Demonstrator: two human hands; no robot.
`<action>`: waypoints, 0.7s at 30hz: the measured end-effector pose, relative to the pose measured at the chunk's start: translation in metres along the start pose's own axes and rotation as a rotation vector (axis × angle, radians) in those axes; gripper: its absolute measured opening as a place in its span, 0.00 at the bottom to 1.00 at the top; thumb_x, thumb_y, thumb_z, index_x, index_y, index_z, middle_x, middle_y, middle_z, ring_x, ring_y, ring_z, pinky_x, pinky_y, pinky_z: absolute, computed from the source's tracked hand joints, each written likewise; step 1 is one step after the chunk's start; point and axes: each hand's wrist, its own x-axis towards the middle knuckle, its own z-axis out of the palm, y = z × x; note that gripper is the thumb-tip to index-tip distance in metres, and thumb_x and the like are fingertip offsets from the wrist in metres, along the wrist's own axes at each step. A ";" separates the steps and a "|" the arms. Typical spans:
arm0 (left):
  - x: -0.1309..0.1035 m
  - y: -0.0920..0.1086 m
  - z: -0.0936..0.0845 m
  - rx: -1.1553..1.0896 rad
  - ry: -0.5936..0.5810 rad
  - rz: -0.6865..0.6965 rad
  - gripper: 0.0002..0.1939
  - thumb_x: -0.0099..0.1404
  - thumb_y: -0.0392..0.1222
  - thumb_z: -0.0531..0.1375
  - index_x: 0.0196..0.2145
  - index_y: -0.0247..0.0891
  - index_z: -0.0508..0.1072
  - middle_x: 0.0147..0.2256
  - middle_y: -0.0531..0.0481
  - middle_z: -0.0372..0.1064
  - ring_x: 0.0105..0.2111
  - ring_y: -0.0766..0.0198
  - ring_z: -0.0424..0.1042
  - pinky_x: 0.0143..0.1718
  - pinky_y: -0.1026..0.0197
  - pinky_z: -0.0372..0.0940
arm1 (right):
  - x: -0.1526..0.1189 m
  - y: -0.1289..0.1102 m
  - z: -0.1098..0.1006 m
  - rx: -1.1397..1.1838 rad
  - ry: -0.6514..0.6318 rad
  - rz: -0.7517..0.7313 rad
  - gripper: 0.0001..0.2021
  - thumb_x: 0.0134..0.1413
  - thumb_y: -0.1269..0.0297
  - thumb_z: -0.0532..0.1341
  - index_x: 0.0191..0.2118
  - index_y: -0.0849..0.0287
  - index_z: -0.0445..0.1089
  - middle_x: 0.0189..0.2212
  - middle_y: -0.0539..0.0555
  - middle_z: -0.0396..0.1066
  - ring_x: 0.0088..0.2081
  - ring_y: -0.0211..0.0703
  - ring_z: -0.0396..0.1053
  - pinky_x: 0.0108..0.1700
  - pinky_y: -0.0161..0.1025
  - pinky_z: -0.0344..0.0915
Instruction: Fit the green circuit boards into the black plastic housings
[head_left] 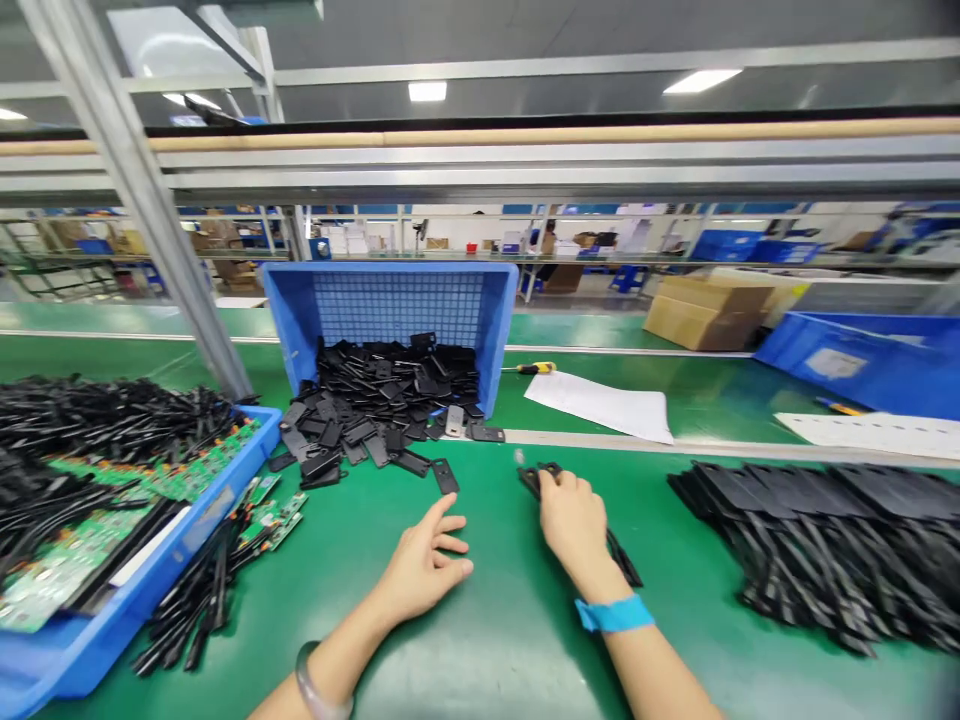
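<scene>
My left hand [426, 562] hovers over the green work surface with its fingers apart, holding nothing. Just beyond its index fingertip lies a single flat black plastic cover [445, 475]. My right hand [576, 522] is closed around a black plastic housing with a cable [529, 478]; its front end sticks out past the fingers, and the cable trails behind the wrist. My palm hides the middle of it. Ahead of my left hand, a heap of black covers [382, 390] spills out of a blue crate [501, 340] tipped on its side.
At left, a blue tray [225, 500] holds green circuit boards with black cables; a bunch of cabled boards [217, 580] lies beside it. Rows of cabled black housings [817, 500] lie at right. Behind are a yellow-black screwdriver [537, 368], white paper [600, 402] and a metal post [142, 200].
</scene>
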 end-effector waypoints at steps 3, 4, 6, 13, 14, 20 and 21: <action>-0.004 0.014 -0.014 0.349 0.096 0.095 0.34 0.55 0.34 0.59 0.59 0.42 0.57 0.54 0.40 0.63 0.44 0.58 0.69 0.40 0.57 0.68 | -0.003 -0.002 0.012 -0.014 0.096 -0.045 0.15 0.57 0.76 0.51 0.47 0.66 0.70 0.37 0.66 0.69 0.36 0.55 0.69 0.31 0.42 0.60; -0.006 0.021 -0.022 0.508 0.116 0.114 0.32 0.56 0.35 0.59 0.58 0.41 0.60 0.53 0.40 0.64 0.46 0.56 0.68 0.43 0.56 0.67 | -0.004 -0.005 0.016 0.010 0.140 -0.092 0.15 0.57 0.75 0.52 0.49 0.66 0.69 0.38 0.65 0.69 0.36 0.54 0.68 0.31 0.42 0.60; -0.014 0.038 -0.045 0.891 0.158 0.054 0.26 0.56 0.35 0.60 0.54 0.40 0.66 0.51 0.41 0.67 0.47 0.53 0.68 0.46 0.55 0.66 | -0.005 -0.013 0.023 0.088 0.226 -0.217 0.15 0.57 0.72 0.54 0.50 0.65 0.68 0.40 0.64 0.69 0.38 0.54 0.68 0.33 0.43 0.61; -0.067 0.058 -0.137 1.432 0.624 -0.465 0.19 0.59 0.24 0.45 0.43 0.26 0.70 0.40 0.25 0.69 0.43 0.41 0.71 0.38 0.47 0.66 | -0.018 -0.038 0.033 0.351 0.344 -0.489 0.15 0.59 0.67 0.52 0.47 0.63 0.70 0.38 0.61 0.69 0.39 0.51 0.67 0.36 0.44 0.63; -0.076 0.055 -0.146 1.442 0.670 -0.516 0.20 0.59 0.24 0.44 0.44 0.24 0.69 0.39 0.23 0.69 0.41 0.40 0.72 0.36 0.46 0.65 | -0.019 -0.041 0.033 0.383 0.340 -0.500 0.15 0.58 0.67 0.52 0.47 0.63 0.70 0.38 0.61 0.69 0.39 0.51 0.67 0.36 0.44 0.63; -0.104 0.050 -0.169 1.448 0.738 -0.542 0.17 0.59 0.27 0.46 0.44 0.26 0.67 0.33 0.32 0.73 0.33 0.44 0.74 0.31 0.52 0.64 | -0.026 -0.049 0.020 0.696 0.170 -0.485 0.16 0.57 0.64 0.52 0.45 0.60 0.72 0.39 0.61 0.71 0.39 0.54 0.68 0.40 0.49 0.63; -0.103 0.054 -0.167 1.428 0.762 -0.490 0.16 0.60 0.29 0.46 0.44 0.29 0.67 0.34 0.34 0.73 0.33 0.47 0.74 0.32 0.54 0.64 | -0.027 -0.051 0.015 0.792 0.107 -0.473 0.15 0.57 0.63 0.52 0.45 0.59 0.72 0.39 0.61 0.71 0.40 0.54 0.68 0.41 0.49 0.63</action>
